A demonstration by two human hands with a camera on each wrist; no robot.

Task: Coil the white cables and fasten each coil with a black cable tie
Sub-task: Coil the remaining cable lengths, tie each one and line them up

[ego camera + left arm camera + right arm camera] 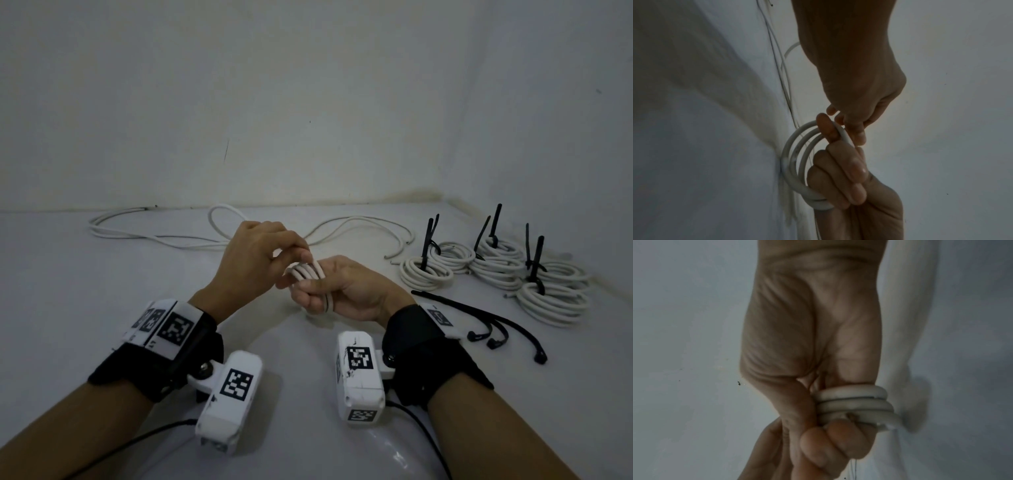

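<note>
White walls (pixel 308 102) meet pale tabletop (pixel 102 274); both hands (pixel 253 263) (pixel 346 291) grip cable coil (pixel 306 270).

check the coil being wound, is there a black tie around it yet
No, the coil in the right hand is bare white; loose black ties lie on the table.

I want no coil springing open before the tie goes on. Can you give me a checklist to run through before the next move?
1. Coil held firmly: ok. The right hand grips the white cable coil, fingers curled round its turns.
2. Turns lying side by side: ok in the right wrist view.
3. Cable end under control: cannot tell. The left hand pinches the coil's top, hiding the end.
4. Tie within reach: ok. Loose black cable ties lie on the table right of the right wrist.
5. A hand free for a tie: not ok, both are on the coil.
6. Finished coils clear of the work: ok.
</note>
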